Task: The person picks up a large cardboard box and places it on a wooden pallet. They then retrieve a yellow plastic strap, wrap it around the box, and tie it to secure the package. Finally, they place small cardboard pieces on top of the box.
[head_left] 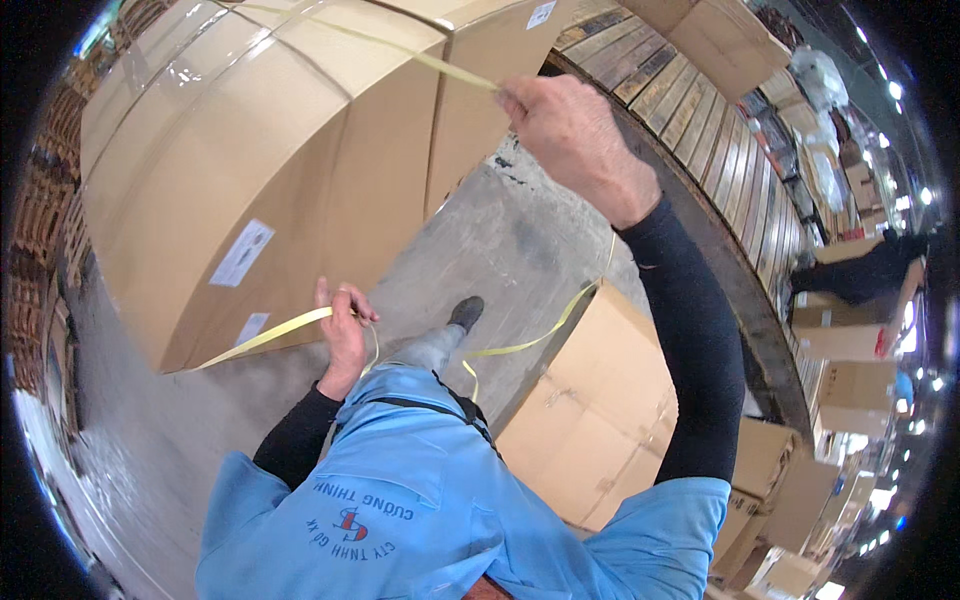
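Observation:
Yellow packing strap [455, 71] runs across the top of a large brown cardboard box [300, 190] to my right hand [575, 140]. That hand is closed on the strap above the box's right side. Lower down, my left hand [345, 330] grips another stretch of the strap, which comes up from the box's near bottom corner. A loose length of strap trails over the floor to the right of my leg. The box has white labels on its side and a clear film shines on its top.
Behind my right arm lies another cardboard box [600, 400]. A wooden slatted platform [690, 110] curves along the right, with a dark metal edge. Stacked cartons [845, 385] and a person's dark sleeve [865, 275] show beyond it. Wooden pallets [45, 210] are piled at the far left.

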The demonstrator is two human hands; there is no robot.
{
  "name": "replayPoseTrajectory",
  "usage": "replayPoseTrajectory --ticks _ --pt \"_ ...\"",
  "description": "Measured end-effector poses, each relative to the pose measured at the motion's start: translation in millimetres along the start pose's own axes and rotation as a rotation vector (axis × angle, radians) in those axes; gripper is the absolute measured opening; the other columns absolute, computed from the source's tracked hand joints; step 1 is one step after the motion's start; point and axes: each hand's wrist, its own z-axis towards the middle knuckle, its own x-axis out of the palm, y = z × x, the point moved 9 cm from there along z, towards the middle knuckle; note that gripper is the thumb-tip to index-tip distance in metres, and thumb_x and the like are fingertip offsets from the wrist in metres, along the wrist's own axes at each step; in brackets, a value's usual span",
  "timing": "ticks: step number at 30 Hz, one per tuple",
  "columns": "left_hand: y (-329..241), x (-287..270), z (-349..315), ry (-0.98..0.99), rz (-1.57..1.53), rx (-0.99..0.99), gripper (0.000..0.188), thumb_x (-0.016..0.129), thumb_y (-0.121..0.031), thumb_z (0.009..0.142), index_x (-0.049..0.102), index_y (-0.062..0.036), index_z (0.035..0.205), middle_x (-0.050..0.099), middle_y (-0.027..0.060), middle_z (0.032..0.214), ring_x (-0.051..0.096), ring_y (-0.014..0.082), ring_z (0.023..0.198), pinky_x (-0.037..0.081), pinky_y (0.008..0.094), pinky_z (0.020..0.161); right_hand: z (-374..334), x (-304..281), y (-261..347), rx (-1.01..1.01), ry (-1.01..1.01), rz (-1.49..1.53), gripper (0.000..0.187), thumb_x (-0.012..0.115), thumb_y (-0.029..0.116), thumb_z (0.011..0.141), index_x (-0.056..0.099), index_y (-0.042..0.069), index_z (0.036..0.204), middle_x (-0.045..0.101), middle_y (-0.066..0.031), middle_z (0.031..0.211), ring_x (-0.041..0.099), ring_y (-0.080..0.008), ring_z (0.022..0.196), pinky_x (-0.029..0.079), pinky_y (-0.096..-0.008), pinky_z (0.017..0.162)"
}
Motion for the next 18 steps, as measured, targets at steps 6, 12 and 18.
replayPoseTrajectory --ticks 6,12,18 --pt "44 146 58 -0.148 -0.077 0.049 0.032 0.041 -0.023 0.104 0.044 -0.0057 0.077 0.048 0.0045 0.065 0.047 0.0136 0.055 0.047 0.0300 0.054 51 -31 -128 -0.223 -0.218 -0.016 0.020 0.055 0.017 0.089 0.069 0.003 0.091 0.067 -0.0218 0.079 0.067 -0.0410 0.079 0.054 -0.0493 0.069" --pt "-6 284 119 -0.052 0.041 0.356 0.034 0.038 -0.019 0.105 0.044 -0.0037 0.074 0.049 0.0050 0.067 0.049 0.0154 0.058 0.046 0.0302 0.056 97 -39 -197 -0.341 -0.121 0.111 0.017 0.057 0.015 0.088 0.068 0.003 0.093 0.065 -0.0228 0.078 0.065 -0.0416 0.076 0.052 -0.0488 0.067" --pt "-17 392 169 -0.126 0.016 0.336 0.015 0.042 -0.018 0.103 0.038 -0.0074 0.092 0.051 0.0055 0.068 0.050 0.0134 0.059 0.049 0.0311 0.057 137 -13 -262 -0.467 -0.040 0.359 0.018 0.057 0.015 0.091 0.068 0.003 0.097 0.063 -0.0231 0.077 0.063 -0.0428 0.073 0.049 -0.0489 0.065"
